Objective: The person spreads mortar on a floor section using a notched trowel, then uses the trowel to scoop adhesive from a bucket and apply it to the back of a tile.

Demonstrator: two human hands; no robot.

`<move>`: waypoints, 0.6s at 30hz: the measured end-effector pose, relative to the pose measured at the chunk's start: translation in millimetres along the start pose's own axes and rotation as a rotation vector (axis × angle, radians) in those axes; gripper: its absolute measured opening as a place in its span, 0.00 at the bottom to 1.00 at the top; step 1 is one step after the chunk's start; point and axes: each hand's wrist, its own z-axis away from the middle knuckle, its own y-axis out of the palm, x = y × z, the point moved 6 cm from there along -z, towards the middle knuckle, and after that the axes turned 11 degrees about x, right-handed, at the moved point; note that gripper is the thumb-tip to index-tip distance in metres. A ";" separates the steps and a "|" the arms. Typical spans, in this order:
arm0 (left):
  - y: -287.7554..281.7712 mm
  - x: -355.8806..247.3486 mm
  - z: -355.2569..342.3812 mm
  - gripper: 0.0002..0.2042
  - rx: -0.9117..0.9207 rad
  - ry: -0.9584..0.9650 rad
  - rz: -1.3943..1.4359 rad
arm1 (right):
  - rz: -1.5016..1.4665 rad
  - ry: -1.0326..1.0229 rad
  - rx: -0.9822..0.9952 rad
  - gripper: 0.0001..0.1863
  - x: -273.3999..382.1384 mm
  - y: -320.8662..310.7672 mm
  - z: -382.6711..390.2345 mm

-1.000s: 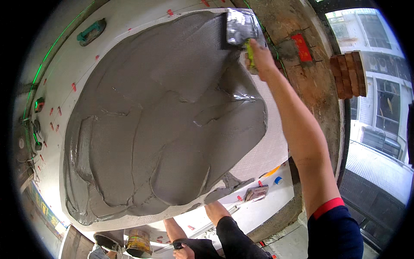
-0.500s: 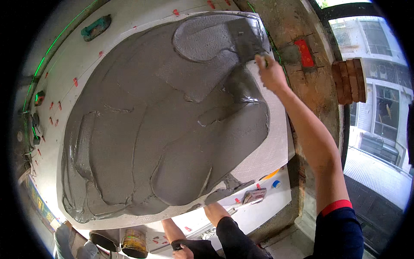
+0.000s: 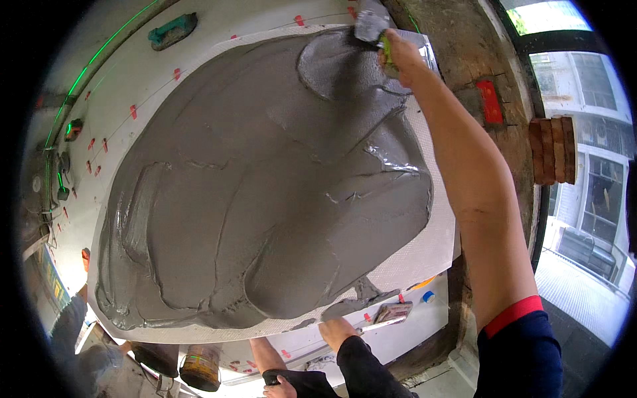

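My right hand (image 3: 406,60) is closed round the green-yellow handle of a flat-bladed trowel (image 3: 371,21). The blade is raised at the far right edge of a large white, textured panel (image 3: 434,247). Wet grey mortar (image 3: 192,219) covers most of that panel in a thick, ridged layer. A shiny, uneven mound of it lies below my right wrist. My left hand (image 3: 281,387) is low in the picture, against my dark shorts, with its fingers curled in. Whatever it may hold is hidden.
Beneath the panel is a white surface with red clips (image 3: 133,111) and a teal tool (image 3: 172,31). Buckets (image 3: 201,366) stand near the lower left, beside a co-worker's grey sleeve (image 3: 66,325). Stacked brown blocks (image 3: 553,150) sit by the window. A pack (image 3: 393,312) lies near my knee.
My right hand and the trowel have moved up and away from the mortar toward the panel's far edge. A co-worker's arm has come further into view at left. My left hand has stayed low.
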 end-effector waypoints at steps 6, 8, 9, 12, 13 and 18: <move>19.2 5.0 -2.6 0.45 0.071 -0.114 -0.014 | 0.695 -0.105 0.313 0.29 19.5 91.5 68.4; 24.1 12.5 -6.8 0.45 0.062 -0.130 0.027 | 0.989 -0.273 0.330 0.30 24.6 103.2 85.8; 27.1 13.8 -10.2 0.46 0.060 -0.131 0.041 | 0.975 -0.289 0.286 0.30 21.7 93.9 81.7; 46.1 32.7 -40.0 0.46 0.037 -0.185 0.085 | 0.979 -0.258 0.134 0.31 20.4 52.0 59.8; 44.2 28.7 -30.9 0.46 0.037 -0.204 0.087 | 1.007 -0.190 0.070 0.33 22.2 36.3 49.6; 39.1 17.8 -29.9 0.43 0.117 -0.330 0.010 | 1.064 -0.190 -0.233 0.31 33.5 -50.6 8.6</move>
